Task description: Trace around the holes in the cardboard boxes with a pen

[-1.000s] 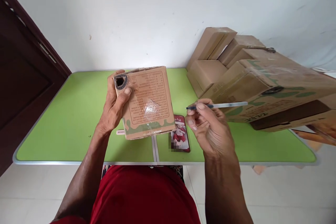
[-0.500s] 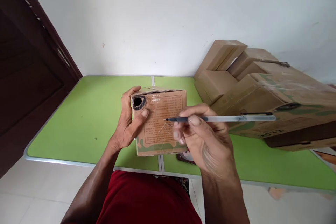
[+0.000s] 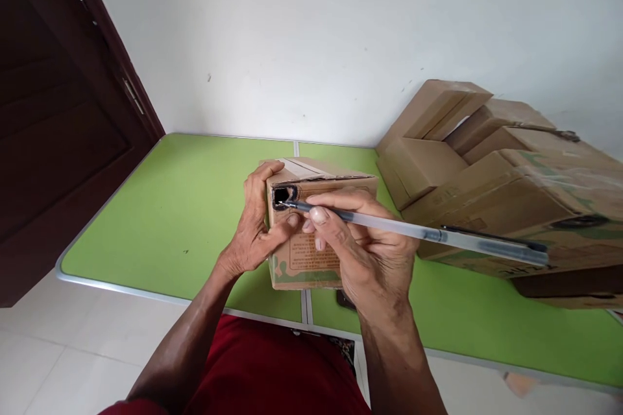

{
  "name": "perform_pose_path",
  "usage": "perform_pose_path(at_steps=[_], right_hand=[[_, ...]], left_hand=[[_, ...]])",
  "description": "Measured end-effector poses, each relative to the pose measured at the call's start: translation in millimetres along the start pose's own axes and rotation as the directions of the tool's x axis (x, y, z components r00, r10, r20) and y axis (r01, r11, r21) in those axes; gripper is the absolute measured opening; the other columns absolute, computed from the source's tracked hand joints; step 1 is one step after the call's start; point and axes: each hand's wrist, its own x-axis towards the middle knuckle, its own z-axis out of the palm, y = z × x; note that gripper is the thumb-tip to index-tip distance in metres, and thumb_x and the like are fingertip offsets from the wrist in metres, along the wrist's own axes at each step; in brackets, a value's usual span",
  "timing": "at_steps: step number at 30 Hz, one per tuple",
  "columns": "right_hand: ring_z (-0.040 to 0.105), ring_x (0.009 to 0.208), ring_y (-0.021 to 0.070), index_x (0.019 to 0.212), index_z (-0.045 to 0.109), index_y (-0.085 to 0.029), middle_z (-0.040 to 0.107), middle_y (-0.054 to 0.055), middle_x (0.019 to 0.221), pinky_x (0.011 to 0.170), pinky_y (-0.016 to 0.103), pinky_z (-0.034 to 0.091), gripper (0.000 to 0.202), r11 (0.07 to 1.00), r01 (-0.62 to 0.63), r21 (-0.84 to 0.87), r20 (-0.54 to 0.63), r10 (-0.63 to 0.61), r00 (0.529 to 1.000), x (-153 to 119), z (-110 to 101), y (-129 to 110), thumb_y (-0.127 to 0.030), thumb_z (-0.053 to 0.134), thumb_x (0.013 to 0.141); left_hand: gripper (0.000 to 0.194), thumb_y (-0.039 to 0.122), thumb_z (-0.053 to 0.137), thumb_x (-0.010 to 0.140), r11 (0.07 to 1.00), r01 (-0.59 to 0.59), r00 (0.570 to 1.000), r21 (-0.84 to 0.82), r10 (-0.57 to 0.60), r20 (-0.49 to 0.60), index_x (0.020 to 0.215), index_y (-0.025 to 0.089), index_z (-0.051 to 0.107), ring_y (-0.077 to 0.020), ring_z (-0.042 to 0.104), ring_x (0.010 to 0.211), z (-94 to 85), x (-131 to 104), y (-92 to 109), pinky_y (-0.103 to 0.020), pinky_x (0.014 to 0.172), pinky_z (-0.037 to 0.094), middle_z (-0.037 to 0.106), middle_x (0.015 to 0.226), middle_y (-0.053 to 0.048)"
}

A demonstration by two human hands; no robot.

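A small cardboard box (image 3: 287, 275) with printed text and a green camouflage band stands on the green table (image 3: 160, 207). Near its upper left corner is a ragged hole (image 3: 281, 195) edged in black ink. My left hand (image 3: 257, 227) grips the box's left side, fingers over the top edge and thumb on the printed face below the hole. Between the thumb and fingers of my right hand (image 3: 365, 240) is a pen (image 3: 389, 225) with a clear barrel. Its tip is at the lower edge of the hole; whether it touches the cardboard I cannot tell.
Several cardboard boxes (image 3: 467, 207) are stacked on the table's right side. A white wall (image 3: 292, 45) runs behind, and a dark door (image 3: 58, 110) is at the left. Partly hidden under my right hand lies a dark flat object (image 3: 344, 300).
My right hand has brought the pen tip left and up from the printed text to the hole. The view has shifted slightly, and the box's top shows more.
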Motion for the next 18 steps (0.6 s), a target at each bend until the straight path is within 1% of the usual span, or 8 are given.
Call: perform_pose_path(at_steps=[2,4,5,7,9,13,16,18], right_hand=[[0.065,0.067,0.0143,0.105,0.089,-0.032,0.077,0.0,0.093,0.08,0.034,0.07,0.005,1.0,0.01,-0.017,0.029,-0.01,1.0,0,-2,-2,-0.029,0.086,0.103],[0.065,0.066,0.0144,0.103,0.089,-0.032,0.076,-0.001,0.088,0.081,0.035,0.071,0.006,0.999,0.022,-0.034,0.056,-0.02,0.998,1,-4,-4,-0.028,0.085,0.103],[0.068,0.069,0.0156,0.102,0.088,-0.032,0.076,-0.001,0.088,0.081,0.035,0.071,0.006,0.999,0.027,-0.047,0.065,-0.024,0.998,1,-5,-5,-0.027,0.085,0.103],[0.076,0.082,0.0196,0.103,0.088,-0.031,0.08,0.001,0.093,0.082,0.036,0.07,0.006,0.995,0.034,-0.093,0.075,-0.027,0.997,3,-4,-5,-0.026,0.084,0.103],[0.08,0.093,0.022,0.103,0.088,-0.03,0.083,0.003,0.1,0.083,0.036,0.069,0.007,0.987,0.065,-0.149,0.086,-0.053,0.995,4,-3,-5,-0.025,0.083,0.103],[0.079,0.095,0.0185,0.106,0.086,-0.026,0.084,0.002,0.102,0.08,0.03,0.065,0.011,0.963,0.175,-0.204,0.136,-0.149,0.979,7,0,-3,-0.018,0.079,0.104],[0.078,0.094,0.0155,0.106,0.084,-0.025,0.084,0.001,0.102,0.077,0.026,0.063,0.011,0.957,0.193,-0.216,0.154,-0.162,0.975,7,0,-4,-0.016,0.077,0.104],[0.077,0.089,0.0141,0.102,0.082,-0.024,0.082,-0.001,0.097,0.075,0.025,0.061,0.01,0.952,0.191,-0.239,0.154,-0.157,0.976,6,-1,-4,-0.017,0.077,0.104]], left_hand=[[0.071,0.055,0.068,0.104,0.999,-0.038,0.999,0.033,0.037,0.026,0.165,0.033,0.039,-0.0432,0.043,0.159,-0.6,0,0,-0.064,0.131,0.039,0.043,0.172,-0.015],[0.069,0.055,0.067,0.105,0.995,-0.076,0.997,0.066,0.074,0.029,0.165,0.033,0.039,-0.0427,0.041,0.161,-1.1,1,-1,-0.063,0.134,0.036,0.043,0.171,-0.014],[0.069,0.055,0.066,0.106,0.993,-0.089,0.996,0.079,0.087,0.031,0.165,0.033,0.039,-0.0425,0.04,0.161,-1.3,1,-1,-0.063,0.134,0.034,0.044,0.171,-0.014],[0.069,0.059,0.063,0.107,0.99,-0.105,0.994,0.094,0.102,0.037,0.165,0.032,0.038,-0.0423,0.039,0.161,-1.8,3,-3,-0.063,0.135,0.034,0.045,0.169,-0.014],[0.07,0.064,0.06,0.107,0.988,-0.113,0.993,0.105,0.11,0.04,0.165,0.031,0.037,-0.0421,0.041,0.16,-2.4,4,-4,-0.062,0.134,0.036,0.045,0.169,-0.015],[0.073,0.069,0.054,0.109,0.978,-0.148,0.989,0.149,0.143,0.044,0.166,0.028,0.035,-0.0409,0.043,0.159,-4.0,5,-8,-0.061,0.132,0.039,0.046,0.167,-0.017],[0.071,0.067,0.051,0.11,0.969,-0.17,0.985,0.177,0.163,0.049,0.167,0.028,0.033,-0.0404,0.042,0.16,-4.4,5,-10,-0.062,0.133,0.039,0.045,0.168,-0.017],[0.07,0.066,0.05,0.111,0.964,-0.185,0.983,0.192,0.177,0.057,0.168,0.028,0.032,-0.0409,0.041,0.162,-4.2,4,-11,-0.063,0.134,0.037,0.045,0.168,-0.017]])
